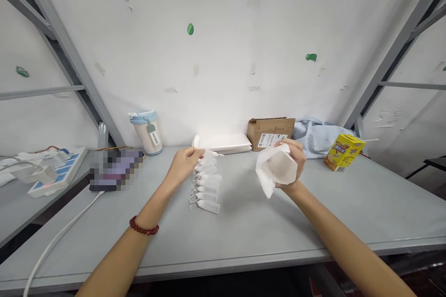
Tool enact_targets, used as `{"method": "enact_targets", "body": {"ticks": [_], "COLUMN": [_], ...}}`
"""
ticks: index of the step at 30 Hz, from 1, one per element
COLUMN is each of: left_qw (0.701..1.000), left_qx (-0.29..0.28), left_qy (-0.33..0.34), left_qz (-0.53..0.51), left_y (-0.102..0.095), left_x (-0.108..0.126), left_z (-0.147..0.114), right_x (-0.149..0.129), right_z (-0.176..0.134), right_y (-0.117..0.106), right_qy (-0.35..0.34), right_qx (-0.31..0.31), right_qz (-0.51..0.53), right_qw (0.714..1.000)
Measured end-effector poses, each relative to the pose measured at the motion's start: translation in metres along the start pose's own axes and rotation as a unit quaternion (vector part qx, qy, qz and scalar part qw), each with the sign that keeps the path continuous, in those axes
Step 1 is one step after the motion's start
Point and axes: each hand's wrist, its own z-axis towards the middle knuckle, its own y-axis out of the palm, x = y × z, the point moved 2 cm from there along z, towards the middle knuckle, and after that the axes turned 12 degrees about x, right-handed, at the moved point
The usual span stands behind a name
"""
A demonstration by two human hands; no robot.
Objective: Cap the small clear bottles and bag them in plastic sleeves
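Observation:
A row of small translucent white bottle-shaped pieces with thin cord loops (208, 193) lies on the grey table. At the row's far end my left hand (184, 162) is closed, thumb and fingertips pinching the loop end of one such piece (211, 153). Further right, my right hand (296, 158) grips a white paper bag (275, 167) above the table. The bag's mouth gapes towards me, and I cannot make out anything inside it. Fingers of the right hand are partly hidden behind the bag.
Behind my hands lie a stack of white paper bags (226, 143) and a cardboard box (270, 132). A tumbler (148, 133), a phone with a blurred screen (116, 170) and a power strip (59, 172) are on the left. A yellow drink carton (343, 152) with a straw and blue cloth (317, 134) stand right.

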Motion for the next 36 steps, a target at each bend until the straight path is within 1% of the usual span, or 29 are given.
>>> {"method": "enact_targets", "body": {"ticks": [4, 7, 9, 13, 17, 20, 25, 27, 31, 33, 36], "left_qw": [1.000, 0.999, 0.998, 0.992, 0.989, 0.985, 0.977, 0.975, 0.969, 0.967, 0.967], "left_qx": [-0.010, -0.025, -0.039, -0.084, -0.106, -0.124, -0.154, -0.162, -0.201, -0.220, -0.229], "left_qy": [-0.015, -0.021, -0.028, -0.036, -0.051, -0.066, -0.071, -0.068, -0.061, -0.057, -0.056], "left_qz": [0.019, 0.032, 0.050, 0.085, 0.091, 0.099, 0.127, 0.136, 0.129, 0.116, 0.094], "left_y": [-0.002, -0.001, -0.001, -0.002, -0.004, -0.006, -0.008, -0.008, -0.008, -0.009, -0.010], "left_x": [-0.005, -0.005, -0.004, -0.005, -0.009, -0.011, -0.015, -0.017, -0.019, -0.019, -0.019], "left_z": [0.004, 0.003, 0.002, 0.002, 0.005, 0.007, 0.008, 0.008, 0.008, 0.007, 0.008], "right_x": [0.002, 0.004, 0.004, 0.004, 0.004, 0.006, 0.008, 0.009, 0.010, 0.010, 0.010], "right_z": [-0.003, -0.005, -0.004, -0.002, -0.004, -0.009, -0.018, -0.022, -0.029, -0.032, -0.034], "right_y": [-0.001, 0.000, 0.001, 0.004, 0.005, 0.006, 0.011, 0.014, 0.020, 0.022, 0.023], "right_qy": [0.009, 0.014, 0.006, -0.019, -0.050, -0.059, -0.042, -0.022, 0.022, 0.036, 0.054], "right_qx": [-0.007, -0.025, -0.034, -0.027, -0.058, -0.104, -0.208, -0.262, -0.375, -0.411, -0.438], "right_qz": [-0.006, -0.038, -0.050, -0.023, -0.053, -0.090, -0.129, -0.140, -0.154, -0.154, -0.141], "right_qw": [1.000, 0.999, 0.998, 0.999, 0.996, 0.989, 0.969, 0.955, 0.914, 0.898, 0.886]}}
